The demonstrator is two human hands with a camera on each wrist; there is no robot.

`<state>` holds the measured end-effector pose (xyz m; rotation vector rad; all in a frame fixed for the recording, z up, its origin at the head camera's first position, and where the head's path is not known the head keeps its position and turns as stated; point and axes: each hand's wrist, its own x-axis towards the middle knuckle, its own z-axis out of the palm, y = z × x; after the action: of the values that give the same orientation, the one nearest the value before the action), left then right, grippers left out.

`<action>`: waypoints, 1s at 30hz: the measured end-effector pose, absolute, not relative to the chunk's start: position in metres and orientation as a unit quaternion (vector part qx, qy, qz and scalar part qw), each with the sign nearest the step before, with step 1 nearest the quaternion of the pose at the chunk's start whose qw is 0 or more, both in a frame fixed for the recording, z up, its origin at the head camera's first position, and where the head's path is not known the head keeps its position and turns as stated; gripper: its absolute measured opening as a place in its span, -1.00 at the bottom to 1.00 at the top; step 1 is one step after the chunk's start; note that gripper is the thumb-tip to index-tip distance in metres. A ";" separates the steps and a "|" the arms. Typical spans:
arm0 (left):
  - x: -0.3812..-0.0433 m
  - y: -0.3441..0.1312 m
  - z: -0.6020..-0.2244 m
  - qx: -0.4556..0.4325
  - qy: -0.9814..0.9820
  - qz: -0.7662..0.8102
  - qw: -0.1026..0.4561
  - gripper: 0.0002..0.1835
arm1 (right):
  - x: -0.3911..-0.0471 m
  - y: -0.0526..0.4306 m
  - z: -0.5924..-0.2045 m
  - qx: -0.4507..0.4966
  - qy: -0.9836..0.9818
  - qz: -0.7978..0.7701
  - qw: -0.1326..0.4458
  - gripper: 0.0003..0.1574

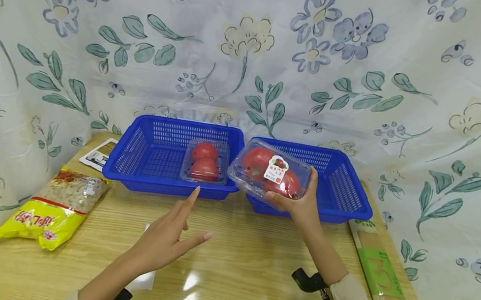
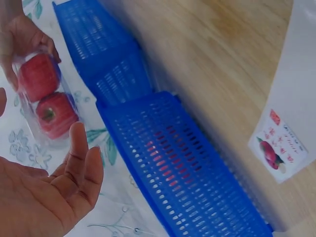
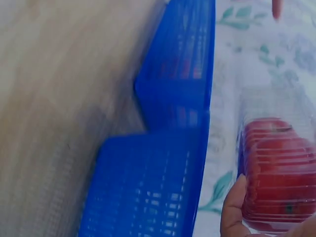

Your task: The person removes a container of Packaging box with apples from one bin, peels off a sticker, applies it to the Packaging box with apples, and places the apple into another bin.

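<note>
Right hand: The right hand [image 1: 305,204] holds one end of a clear, rectangular plastic box with two round red fruits inside [image 1: 270,170], its digits bent around that end.
Held box: It is raised above the baskets, tilted, and in the head view covers the gap between them and part of the right one; a white label [image 1: 277,169] with red print faces up.
Left hand: The left hand [image 1: 170,236] is empty, thumb and index finger spread wide; the left wrist view shows the fingers slightly bent and apart from the basket.
Left basket: A blue, perforated plastic basket [image 1: 170,183] contains a second clear plastic box with two red fruits [image 1: 205,162], lying at its right end.
Right basket: A matching blue, perforated plastic basket [image 1: 337,181] stands just beside it.
Table left side: A yellow plastic bag with a see-through section [image 1: 51,207] lies near the left basket, and a white card with a dark picture [image 1: 98,156] lies beside that basket.
Table right side: A long, flat green-and-clear packet [image 1: 379,275] lies along the edge of the light wood-grain table [image 1: 255,251].
Backdrop: A white curtain with blue flowers and green leaves [image 1: 214,68].
</note>
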<state>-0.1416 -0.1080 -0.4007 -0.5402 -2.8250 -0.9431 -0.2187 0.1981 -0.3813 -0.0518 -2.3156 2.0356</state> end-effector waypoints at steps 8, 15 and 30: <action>-0.139 -0.113 -0.409 -0.164 -0.929 -0.327 0.051 -0.01 | -0.256 0.207 -0.385 -0.095 -0.721 0.682 0.080 0.52; -0.137 -0.117 -0.412 -0.159 -0.930 -0.328 0.039 -0.01 | -0.276 0.202 -0.391 -0.150 -0.719 0.668 0.116 0.61; -0.135 -0.120 -0.415 -0.161 -0.930 -0.325 0.064 -0.01 | -0.294 0.180 -0.403 -0.236 -0.756 0.597 0.125 0.72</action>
<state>-0.1350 -0.1203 -0.4153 -0.4854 -2.8075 -0.9827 -0.2942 0.1804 -0.4034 -0.6866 -2.2045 1.7407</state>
